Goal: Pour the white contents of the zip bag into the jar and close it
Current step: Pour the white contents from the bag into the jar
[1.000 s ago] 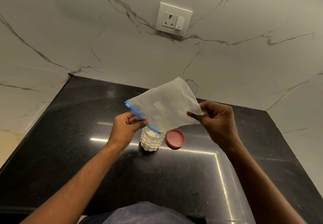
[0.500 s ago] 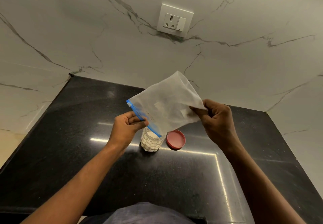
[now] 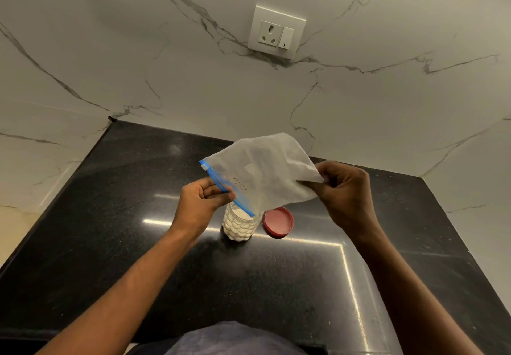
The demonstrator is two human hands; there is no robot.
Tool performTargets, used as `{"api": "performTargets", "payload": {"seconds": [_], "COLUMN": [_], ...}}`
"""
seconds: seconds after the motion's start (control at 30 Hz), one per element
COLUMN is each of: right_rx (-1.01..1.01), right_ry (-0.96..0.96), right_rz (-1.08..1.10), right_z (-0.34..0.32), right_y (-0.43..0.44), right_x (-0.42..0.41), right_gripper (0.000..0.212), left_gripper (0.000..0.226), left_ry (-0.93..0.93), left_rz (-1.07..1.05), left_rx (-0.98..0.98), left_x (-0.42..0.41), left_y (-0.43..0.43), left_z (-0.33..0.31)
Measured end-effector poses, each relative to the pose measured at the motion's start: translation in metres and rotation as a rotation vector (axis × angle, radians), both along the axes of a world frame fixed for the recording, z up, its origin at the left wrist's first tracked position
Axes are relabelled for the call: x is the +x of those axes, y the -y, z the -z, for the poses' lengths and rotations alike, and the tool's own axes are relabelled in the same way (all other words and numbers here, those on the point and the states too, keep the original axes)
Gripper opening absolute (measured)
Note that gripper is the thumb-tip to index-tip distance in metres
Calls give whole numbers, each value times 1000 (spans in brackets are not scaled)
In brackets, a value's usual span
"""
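A frosted zip bag [image 3: 262, 170] with a blue zip strip hangs tilted over the jar, mouth end lowest. My left hand [image 3: 200, 205] pinches the blue strip near the mouth. My right hand [image 3: 344, 191] grips the bag's bottom edge, held higher. Under the mouth stands a clear dimpled jar [image 3: 240, 226], open and nearly full of white contents. Its red lid [image 3: 278, 222] lies flat on the counter just right of the jar. The bag looks flat and almost empty.
A black polished counter [image 3: 110, 244] carries the jar and lid. White marble walls close it at the back and both sides. A wall socket [image 3: 276, 32] sits high on the back wall. My dark clothing shows at the bottom edge.
The bag's bottom end has dropped a little and my right hand has shifted its grip on that edge. My left hand, the jar and the lid have stayed put.
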State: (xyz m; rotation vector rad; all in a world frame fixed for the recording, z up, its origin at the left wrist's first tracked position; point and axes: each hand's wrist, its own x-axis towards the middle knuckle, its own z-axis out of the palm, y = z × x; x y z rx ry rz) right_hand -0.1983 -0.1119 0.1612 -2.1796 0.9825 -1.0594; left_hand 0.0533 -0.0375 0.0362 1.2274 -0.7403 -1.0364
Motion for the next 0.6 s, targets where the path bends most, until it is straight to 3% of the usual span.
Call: {"api": "performTargets", "payload": {"seconds": [0.1,0.13,0.2,0.27,0.3,0.43,0.47,0.6], "right_rx": [-28,0,50,10,-26,-207,-209,-113], "right_ry": [-20,-56,-170,-239,-223,-145,-144,-108], "right_rz": [75,53,-22,-80,-92,-26,-18,4], "right_z": [-5,-8,-17,-24,-27,-32,-31,-29], "right_y": [1,0,-1,-3,-4,1,2,6], "right_x": [-2,-2,-2,2,7,22,22,18], "right_gripper": [12,25,73,93,86,13,6,20], "left_gripper": [28,28,28,29,29,29,29,28], "left_ry": [8,10,13,23,30,40,40,41], "left_rz": [-7,-12,-18,-12,-8,-2,-1,-15], "left_rx": [4,6,3,-8,-15,-32,-38,-36], "left_x": [0,-1,-2,-4,-4,-5,-5,-4], "left_y": [0,0,1,1,1,0,0,-3], "left_z": [-1,-1,-1,-1,-1,-5,-5,-6]}}
